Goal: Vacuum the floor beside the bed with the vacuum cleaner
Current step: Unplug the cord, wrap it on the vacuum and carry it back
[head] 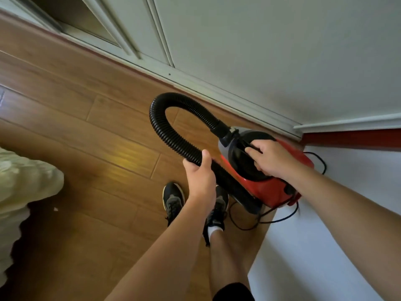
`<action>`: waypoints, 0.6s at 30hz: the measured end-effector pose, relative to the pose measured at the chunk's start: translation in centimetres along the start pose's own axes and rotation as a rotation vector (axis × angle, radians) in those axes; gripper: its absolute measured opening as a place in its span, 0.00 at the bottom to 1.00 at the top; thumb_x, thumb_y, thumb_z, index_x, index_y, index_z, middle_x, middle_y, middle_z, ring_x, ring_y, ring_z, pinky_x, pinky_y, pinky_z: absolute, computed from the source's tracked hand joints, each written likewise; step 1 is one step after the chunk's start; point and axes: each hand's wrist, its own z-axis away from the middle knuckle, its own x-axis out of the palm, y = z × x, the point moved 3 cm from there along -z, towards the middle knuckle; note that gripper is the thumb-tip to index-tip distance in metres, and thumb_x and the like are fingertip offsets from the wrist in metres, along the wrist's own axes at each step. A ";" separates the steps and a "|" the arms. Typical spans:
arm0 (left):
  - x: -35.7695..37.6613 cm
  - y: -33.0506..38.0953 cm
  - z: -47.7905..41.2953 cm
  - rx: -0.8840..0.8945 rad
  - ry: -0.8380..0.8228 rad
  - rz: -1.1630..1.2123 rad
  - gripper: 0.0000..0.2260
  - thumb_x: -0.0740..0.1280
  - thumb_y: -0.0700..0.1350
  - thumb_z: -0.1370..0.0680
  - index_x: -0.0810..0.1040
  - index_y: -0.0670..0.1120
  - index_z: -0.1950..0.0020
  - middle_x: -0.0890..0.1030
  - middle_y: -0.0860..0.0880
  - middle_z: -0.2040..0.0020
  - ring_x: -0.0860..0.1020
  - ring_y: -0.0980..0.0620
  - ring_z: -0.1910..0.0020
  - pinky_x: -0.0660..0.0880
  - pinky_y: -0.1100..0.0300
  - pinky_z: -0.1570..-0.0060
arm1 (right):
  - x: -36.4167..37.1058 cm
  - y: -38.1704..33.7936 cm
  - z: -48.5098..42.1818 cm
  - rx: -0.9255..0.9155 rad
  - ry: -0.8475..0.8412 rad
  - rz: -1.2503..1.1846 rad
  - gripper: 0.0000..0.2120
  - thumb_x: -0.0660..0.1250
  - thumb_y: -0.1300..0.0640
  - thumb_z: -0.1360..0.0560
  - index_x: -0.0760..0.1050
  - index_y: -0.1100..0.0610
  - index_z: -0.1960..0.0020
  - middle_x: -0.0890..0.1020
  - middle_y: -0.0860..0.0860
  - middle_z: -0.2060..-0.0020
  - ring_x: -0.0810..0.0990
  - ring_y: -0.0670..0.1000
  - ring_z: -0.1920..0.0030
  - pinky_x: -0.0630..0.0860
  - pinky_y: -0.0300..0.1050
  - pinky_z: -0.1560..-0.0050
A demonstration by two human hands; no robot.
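A small red and black vacuum cleaner (pixel 263 181) hangs above the wooden floor (pixel 86 127) near the room's corner. My right hand (pixel 269 158) is closed around its black top handle. A black ribbed hose (pixel 160 131) loops up and left from the vacuum's front, then curves back down. My left hand (pixel 200 174) grips the hose's lower end, just left of the vacuum body. The nozzle end below that hand is hidden. The bed's pale cover (pixel 23 183) shows at the left edge.
A black power cord (pixel 280 218) trails from the vacuum's rear along the white wall (pixel 347 213) on the right. My feet in black shoes (pixel 173 200) stand under the hands. A white skirting and sliding door frame (pixel 195 83) run along the far wall.
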 end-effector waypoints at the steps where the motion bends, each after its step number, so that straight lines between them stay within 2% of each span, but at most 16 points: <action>1: 0.0 -0.5 -1.0 -0.002 -0.001 -0.004 0.06 0.64 0.50 0.16 0.70 0.52 0.41 0.77 0.49 0.52 0.78 0.49 0.51 0.78 0.49 0.44 | 0.3 0.7 -1.0 0.001 -0.002 -0.001 0.14 0.61 0.50 0.16 0.73 0.52 0.60 0.77 0.51 0.74 0.73 0.48 0.78 0.68 0.45 0.67; 3: 0.1 -1.3 -3.0 -0.002 -0.009 -0.009 0.06 0.64 0.50 0.16 0.70 0.52 0.41 0.76 0.49 0.51 0.78 0.49 0.50 0.77 0.47 0.41 | 1.0 1.8 -2.7 0.009 -0.012 -0.002 0.14 0.61 0.50 0.16 0.72 0.50 0.61 0.77 0.50 0.75 0.72 0.46 0.80 0.68 0.45 0.68; 6: 0.0 -2.3 -5.8 -0.001 0.002 -0.028 0.05 0.64 0.51 0.16 0.70 0.53 0.43 0.76 0.49 0.50 0.77 0.49 0.48 0.76 0.47 0.40 | 1.9 3.0 -5.2 0.006 -0.025 -0.009 0.13 0.61 0.50 0.16 0.74 0.55 0.57 0.75 0.52 0.75 0.71 0.47 0.80 0.67 0.45 0.69; 10: 0.0 -3.3 -8.8 0.022 -0.006 -0.043 0.05 0.64 0.50 0.16 0.70 0.52 0.45 0.75 0.47 0.51 0.76 0.47 0.49 0.77 0.47 0.44 | 2.9 4.0 -8.2 -0.008 -0.031 -0.033 0.13 0.61 0.50 0.16 0.71 0.46 0.60 0.76 0.52 0.75 0.72 0.49 0.80 0.67 0.46 0.70; 13: 0.1 -3.9 -10.6 0.032 -0.021 -0.047 0.06 0.65 0.50 0.16 0.69 0.52 0.44 0.75 0.46 0.49 0.77 0.46 0.47 0.76 0.43 0.37 | 3.6 4.7 -9.9 -0.014 -0.029 -0.036 0.14 0.61 0.49 0.16 0.69 0.42 0.60 0.76 0.53 0.74 0.72 0.52 0.78 0.68 0.47 0.71; 18: -0.1 -4.8 -13.2 0.046 -0.022 -0.097 0.07 0.65 0.51 0.17 0.69 0.52 0.42 0.75 0.47 0.48 0.77 0.48 0.46 0.75 0.41 0.34 | 4.7 5.6 -12.1 -0.027 -0.045 -0.043 0.13 0.61 0.49 0.16 0.73 0.50 0.58 0.76 0.55 0.73 0.72 0.53 0.77 0.68 0.48 0.71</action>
